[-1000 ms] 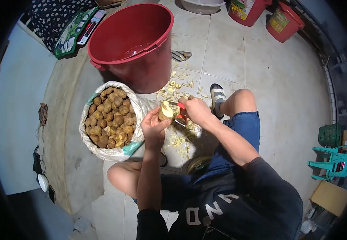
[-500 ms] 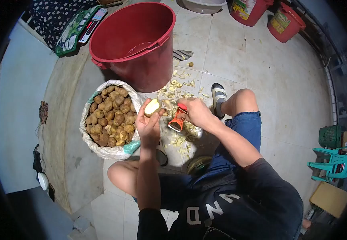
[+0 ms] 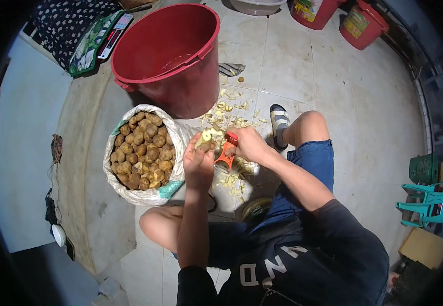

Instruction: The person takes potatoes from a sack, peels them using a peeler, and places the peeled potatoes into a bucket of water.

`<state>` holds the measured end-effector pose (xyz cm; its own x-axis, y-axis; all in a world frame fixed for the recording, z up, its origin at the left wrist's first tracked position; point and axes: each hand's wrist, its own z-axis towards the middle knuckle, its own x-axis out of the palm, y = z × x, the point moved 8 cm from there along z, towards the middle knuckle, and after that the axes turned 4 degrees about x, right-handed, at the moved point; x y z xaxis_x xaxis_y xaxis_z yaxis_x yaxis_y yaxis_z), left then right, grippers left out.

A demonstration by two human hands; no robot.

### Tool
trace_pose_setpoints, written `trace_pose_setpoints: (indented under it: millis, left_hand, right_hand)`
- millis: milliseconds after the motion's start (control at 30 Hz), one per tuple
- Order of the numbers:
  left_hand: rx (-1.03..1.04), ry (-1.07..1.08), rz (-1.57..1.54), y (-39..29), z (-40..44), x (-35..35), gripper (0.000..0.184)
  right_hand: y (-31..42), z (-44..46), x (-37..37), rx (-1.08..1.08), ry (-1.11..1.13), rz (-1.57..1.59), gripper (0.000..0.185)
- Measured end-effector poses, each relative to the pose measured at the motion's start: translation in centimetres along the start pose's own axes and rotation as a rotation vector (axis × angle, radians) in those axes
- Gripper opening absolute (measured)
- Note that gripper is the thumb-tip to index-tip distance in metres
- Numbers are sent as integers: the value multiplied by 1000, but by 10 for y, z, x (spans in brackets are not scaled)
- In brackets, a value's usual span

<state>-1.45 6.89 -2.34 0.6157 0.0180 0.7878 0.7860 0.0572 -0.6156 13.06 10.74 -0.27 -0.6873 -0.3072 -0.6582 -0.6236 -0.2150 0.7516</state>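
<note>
My left hand (image 3: 197,164) is closed around a partly peeled potato (image 3: 205,145), with pale flesh showing on top and brown skin lower down. Just to its right, my right hand (image 3: 252,146) grips an orange-red peeler (image 3: 224,157). The peeler's head is close to the potato; whether the blade touches it I cannot tell. Below both hands, potato peelings (image 3: 231,182) lie scattered over the floor. To the left stands an open white sack (image 3: 181,133) full of unpeeled potatoes (image 3: 142,148).
A large red tub (image 3: 191,92) stands beyond the sack. A small potato (image 3: 241,79) and a striped cloth (image 3: 231,69) lie on the tiles. Farther off are a pale basin (image 3: 257,7) and red buckets (image 3: 363,25). A green stool (image 3: 425,201) is at right.
My left hand has shifted slightly right and turned the potato, so its broad pale face no longer points up. The peeler has tilted and sits nearer the potato. The view has shifted slightly.
</note>
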Motion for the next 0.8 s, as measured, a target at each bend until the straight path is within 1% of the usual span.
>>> trace_pose_setpoints:
  millis: [67, 133, 167, 233, 267, 300, 333, 400, 467, 533, 567, 600, 667, 700, 733, 800]
  left_hand:
    - [-3, 5, -51, -4, 1, 3, 57]
    - [-7, 30, -41, -7, 1, 1, 57]
    - [1, 1, -62, -8, 1, -2, 54]
    - [10, -22, -87, -8, 3, -3, 51]
    - [37, -41, 91, -10, 4, -9, 47]
    - [64, -65, 269, -12, 2, -14, 44]
    - [63, -69, 270, -10, 1, -16, 44]
    - [103, -42, 225, -10, 2, -14, 41]
    - [60, -79, 220, -5, -1, -16, 43]
    - [45, -34, 200, -7, -6, 3, 43]
    - [29, 1, 192, -4, -6, 0, 44]
    - [31, 10, 192, -5, -3, 3, 44]
    - [43, -68, 213, -7, -4, -2, 45]
    - [39, -76, 217, -6, -1, -9, 44]
    - [45, -76, 216, -5, 1, -12, 44]
    - [51, -24, 212, -5, 2, -12, 42]
  right_hand:
    - [3, 0, -5, -10, 5, 5, 38]
    - [-3, 5, -18, 18, -74, 38, 40]
    - [-13, 7, -19, 88, -43, -52, 40]
    - [-16, 7, -18, 72, -37, -72, 39]
    - [-17, 7, -17, 57, -24, -91, 39]
    - [3, 2, -22, -37, -64, -67, 32]
    - [12, -3, -20, -37, -61, -66, 32]
    - [36, -12, -22, -110, -194, -285, 26]
    - [38, -12, -16, -96, -169, -332, 25]
    - [12, 0, -5, -68, -91, -190, 33]
    - [-18, 10, 3, 100, 57, -176, 33]
    - [-15, 10, -2, 99, 47, -178, 33]
    - [-2, 3, -9, 14, 15, -158, 33]
    - [17, -4, -15, -30, -21, -189, 38]
    - [28, -8, -17, -36, -21, -191, 38]
    - [45, -16, -15, -63, -51, -340, 39]
